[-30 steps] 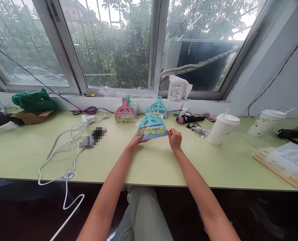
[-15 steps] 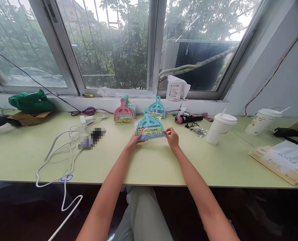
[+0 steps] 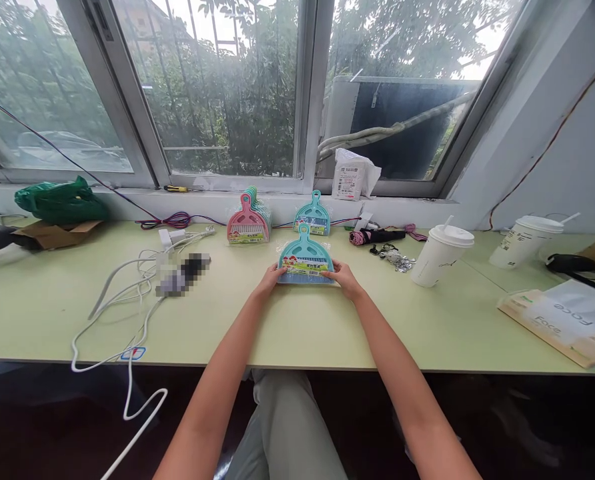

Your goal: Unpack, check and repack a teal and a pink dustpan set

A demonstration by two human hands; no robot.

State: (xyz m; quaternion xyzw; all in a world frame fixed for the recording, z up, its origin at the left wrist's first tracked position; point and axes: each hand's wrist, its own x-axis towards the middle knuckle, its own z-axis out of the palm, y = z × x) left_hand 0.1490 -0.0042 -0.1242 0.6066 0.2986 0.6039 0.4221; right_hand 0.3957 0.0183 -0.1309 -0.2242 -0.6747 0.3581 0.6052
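From here I see the left hand (image 3: 269, 279) and right hand (image 3: 346, 280) pinching opposite lower corners of the wrapped teal dustpan set (image 3: 305, 259), held mid-counter (image 3: 297, 327); whether its base touches down, I cannot tell. I'd judge it light and fairly stiff but slippery outside, best gripped at those firm edges or the top handle (image 3: 304, 230).

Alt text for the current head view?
A person's left hand and right hand grip a packaged teal dustpan-and-brush set by its lower sides over a pale green table. Behind it stand another teal set and a pink one, below a window.
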